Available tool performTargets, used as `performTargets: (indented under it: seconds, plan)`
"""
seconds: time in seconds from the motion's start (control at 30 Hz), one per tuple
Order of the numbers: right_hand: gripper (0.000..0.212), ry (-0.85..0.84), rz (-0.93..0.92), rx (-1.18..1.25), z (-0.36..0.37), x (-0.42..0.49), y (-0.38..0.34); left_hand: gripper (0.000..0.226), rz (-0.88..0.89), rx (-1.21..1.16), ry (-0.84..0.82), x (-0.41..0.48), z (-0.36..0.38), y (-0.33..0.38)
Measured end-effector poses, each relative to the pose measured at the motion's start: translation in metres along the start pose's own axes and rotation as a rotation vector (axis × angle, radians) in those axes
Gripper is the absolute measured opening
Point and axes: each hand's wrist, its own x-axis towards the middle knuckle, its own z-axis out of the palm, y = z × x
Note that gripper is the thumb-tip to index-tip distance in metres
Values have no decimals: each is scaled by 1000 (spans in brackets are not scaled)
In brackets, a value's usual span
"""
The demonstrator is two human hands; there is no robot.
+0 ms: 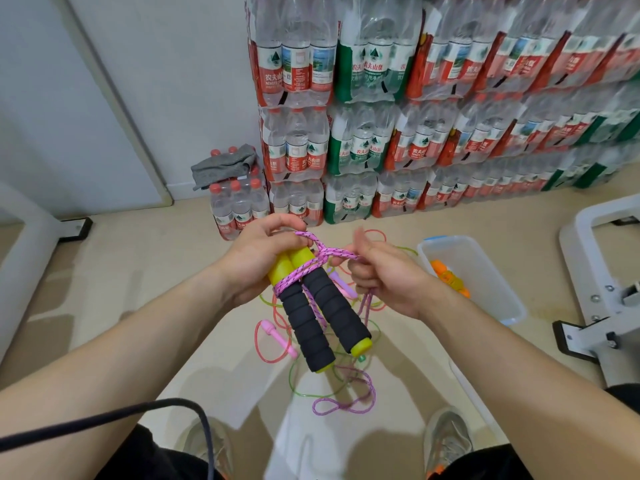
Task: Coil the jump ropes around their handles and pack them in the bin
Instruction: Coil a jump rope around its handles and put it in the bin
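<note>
A black cable (104,417) curves across the lower left corner over the beige floor (138,271). Farther back, a folded grey cloth (223,164) lies on a small pack of red-capped water bottles (239,209), beside a tall wall of stacked shrink-wrapped water bottle packs (433,133).

The left hand (258,261) has its grip closed round the yellow-green upper ends of two black foam jump-rope handles (322,313), held side by side above the floor and slanting down towards the person. A pink-and-purple braided rope (313,261) is wound round the pair where the yellow-green plastic meets the foam, and crosses up over the tops; the left fingertips touch a loop of it there.

On the floor below lie a pink plastic-handled rope (277,336) and a thin green rope (294,375), tangled together (their ends cannot all be traced).

The right hand (384,275), just beside the handle tops, has its grip curled tight on the braided rope, pulling it taut from the wraps; the slack drops from this fist to loops on the floor.

To the right stands a clear plastic bin (491,275) with a blue rim, holding orange handles (450,277). A white metal frame (595,306) stands at the far right.
</note>
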Motion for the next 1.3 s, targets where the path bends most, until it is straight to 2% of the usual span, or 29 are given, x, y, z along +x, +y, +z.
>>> performTargets:
  seconds: [0.17, 0.3, 0.43, 0.5, 0.63, 0.7, 0.93, 1.03, 1.13, 1.3]
  plan:
    - [28, 132, -74, -197, 2, 2, 5, 24, -14, 9, -31, -2, 4, 3]
    - [18, 94, -83, -406, 0, 1, 1, 27, -1, 85, 5, 0, 2, -1]
    - [24, 69, -42, -618, 7, -3, -10, 26, 31, 133, 71, 1, 3, -5]
    - [23, 88, -8, -557, 12, -3, -11, 24, 48, 133, 115, 2, 3, -5]
    - [24, 81, 27, -165, 13, -2, -7, 21, 40, 79, 133, 2, 6, 0]
    - [36, 57, -4, -99, 10, -2, -2, 22, 31, 46, 84, 0, 9, 2]
    - [35, 91, -97, -138, 5, -1, -3, 21, -2, 27, -53, -1, 5, 8]
    - [35, 92, -122, -196, 0, -2, -7, 20, 7, 67, -43, 1, 5, 8]
    - [32, 90, -152, -296, -2, -2, -11, 19, 48, 225, -23, 4, 4, 7]
    - [33, 9, -22, -405, -7, -3, -16, 13, 117, 446, -41, 4, 2, 11]
